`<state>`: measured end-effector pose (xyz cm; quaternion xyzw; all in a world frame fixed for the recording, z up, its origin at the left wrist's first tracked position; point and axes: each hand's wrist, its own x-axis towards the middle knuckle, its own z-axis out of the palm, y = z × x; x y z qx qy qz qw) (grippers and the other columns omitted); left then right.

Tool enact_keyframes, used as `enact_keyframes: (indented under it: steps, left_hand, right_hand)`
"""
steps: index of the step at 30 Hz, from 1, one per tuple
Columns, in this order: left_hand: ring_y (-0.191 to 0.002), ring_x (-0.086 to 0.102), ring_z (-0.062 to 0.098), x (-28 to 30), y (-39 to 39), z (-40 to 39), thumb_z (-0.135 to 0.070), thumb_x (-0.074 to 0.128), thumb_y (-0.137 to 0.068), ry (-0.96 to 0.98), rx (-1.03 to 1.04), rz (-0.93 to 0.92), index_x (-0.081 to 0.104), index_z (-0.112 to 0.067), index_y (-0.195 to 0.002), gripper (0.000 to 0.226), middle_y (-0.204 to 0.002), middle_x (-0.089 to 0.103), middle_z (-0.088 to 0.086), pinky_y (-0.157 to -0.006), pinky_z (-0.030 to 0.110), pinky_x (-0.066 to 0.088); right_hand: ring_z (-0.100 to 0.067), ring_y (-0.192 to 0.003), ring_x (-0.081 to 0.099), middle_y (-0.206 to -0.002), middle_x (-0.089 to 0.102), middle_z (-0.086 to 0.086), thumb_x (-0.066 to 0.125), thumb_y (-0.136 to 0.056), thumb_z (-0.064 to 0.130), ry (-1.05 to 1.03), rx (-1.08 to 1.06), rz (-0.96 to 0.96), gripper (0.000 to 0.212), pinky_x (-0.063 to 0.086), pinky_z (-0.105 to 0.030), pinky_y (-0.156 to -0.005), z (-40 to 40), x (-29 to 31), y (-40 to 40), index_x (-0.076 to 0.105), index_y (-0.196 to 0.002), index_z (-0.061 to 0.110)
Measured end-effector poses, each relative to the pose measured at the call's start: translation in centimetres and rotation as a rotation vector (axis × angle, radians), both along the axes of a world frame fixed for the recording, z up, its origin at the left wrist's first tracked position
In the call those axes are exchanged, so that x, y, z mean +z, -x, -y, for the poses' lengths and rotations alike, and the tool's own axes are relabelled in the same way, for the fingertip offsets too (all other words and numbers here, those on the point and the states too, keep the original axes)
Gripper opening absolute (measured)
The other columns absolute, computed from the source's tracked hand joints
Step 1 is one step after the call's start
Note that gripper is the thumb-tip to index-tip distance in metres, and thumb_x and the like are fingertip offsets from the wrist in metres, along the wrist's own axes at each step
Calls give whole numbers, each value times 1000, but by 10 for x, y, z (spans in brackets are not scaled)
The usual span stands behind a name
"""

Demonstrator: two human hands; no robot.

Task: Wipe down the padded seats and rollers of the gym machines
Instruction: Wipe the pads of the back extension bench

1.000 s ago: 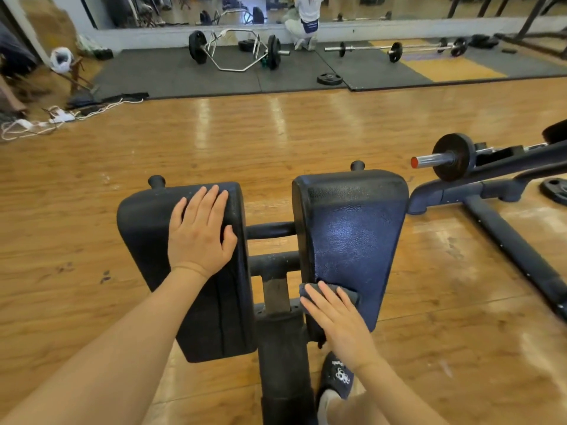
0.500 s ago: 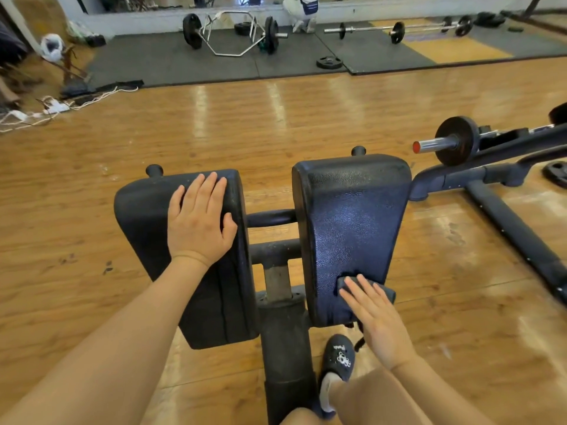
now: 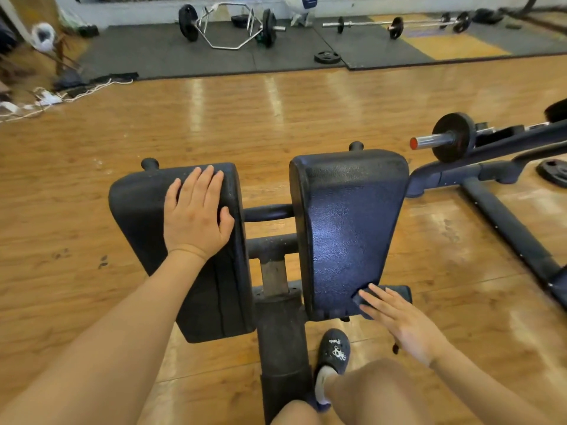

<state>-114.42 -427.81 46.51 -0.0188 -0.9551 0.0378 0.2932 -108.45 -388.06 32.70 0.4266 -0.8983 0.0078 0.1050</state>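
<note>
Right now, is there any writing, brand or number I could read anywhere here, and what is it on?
Dark slipper: a small white word sits above a white flower-like mark, too small and upside down to read for sure.
Weight plates: any raised markings are too blurred to read.
The pads, the frame and the cloth show no text.

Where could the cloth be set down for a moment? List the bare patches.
Right pad: bare above the right hand and cloth. Left pad: bare strip nearer than the left hand. Crowded: the gap between the pads, crossed by frame bars.
</note>
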Motion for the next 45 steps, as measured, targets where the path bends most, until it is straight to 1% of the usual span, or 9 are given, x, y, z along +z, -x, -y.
enact_keyframes:
  steps: [3, 9, 13, 20, 26, 30, 35, 39, 45]
  left_hand:
    - [-131, 40, 30, -1, 0, 0, -30, 35, -85, -2, -2, -3, 45, -4, -135, 57, -140, 47, 15, -110, 46, 21]
    - [-132, 39, 30, -1, 0, 0, -29, 35, -86, 7, 7, 12, 44, -5, -136, 57, -140, 47, 15, -111, 44, 18]
    - [-132, 38, 30, 0, 0, -1, -30, 34, -86, 0, 1, 24, 43, -5, -137, 57, -141, 46, 15, -112, 44, 17]
    - [-132, 38, 31, 0, -1, -2, -30, 33, -86, -23, -5, 23, 43, -4, -136, 57, -140, 46, 16, -111, 46, 19]
    - [-132, 39, 31, 2, -3, -3, -30, 32, -86, -19, 6, 45, 44, -4, -136, 57, -140, 46, 16, -111, 46, 19]
    - [-133, 38, 31, 4, -3, -3, -30, 32, -86, -22, -4, 60, 43, -4, -136, 57, -140, 46, 16, -111, 45, 19]
    - [-132, 39, 33, 4, -3, -5, -31, 30, -86, -47, -5, 64, 45, -2, -135, 59, -139, 46, 18, -110, 48, 20]
    - [-131, 40, 33, 6, -4, -6, -32, 30, -85, -52, -1, 73, 46, -1, -134, 59, -138, 48, 19, -110, 47, 20]
    - [-129, 41, 32, 7, -4, -4, -31, 31, -84, -50, 4, 87, 49, -1, -132, 59, -137, 49, 18, -110, 46, 20]
  right_hand:
    - [-18, -141, 17, -149, 27, 2, 15, -101, 17, 68, 73, -35, 41, 15, -33, -113, 36, 5, -10, 43, -131, 17]
    - [-17, -136, 29, -140, 47, 4, 75, -65, 10, -155, 236, -96, 62, 17, -34, -110, 81, -5, 5, 59, -124, 22]
    - [-16, -144, 1, -148, 27, 8, 40, -83, 17, -222, 282, -128, 47, 6, -33, -115, 26, -3, 18, 49, -128, 23]
    - [-20, -143, 10, -148, 34, -1, 29, -94, 9, -25, 80, -63, 41, 15, -36, -114, 5, 13, -3, 61, -118, 14]
    - [-20, -128, 46, -134, 54, 3, 78, -63, 16, -153, 240, -85, 52, 31, -37, -107, 99, 21, 1, 67, -113, 25]
    - [-19, -128, 45, -134, 52, 8, 74, -66, 20, -197, 211, -80, 44, 28, -35, -107, 48, 31, 15, 69, -109, 28]
    - [-33, -124, 45, -128, 56, -11, 73, -49, -19, 214, -291, 1, 68, 43, -49, -95, -2, 71, 24, 66, -110, 9]
    - [-19, -134, 31, -134, 42, 5, 44, -81, -22, 903, -571, 17, 51, 20, -11, -107, 31, 140, 63, 61, -119, 7]
    - [-26, -135, 33, -138, 46, -8, 47, -89, -6, 825, -509, 90, 38, 19, -25, -109, 66, 181, 143, 56, -125, 5]
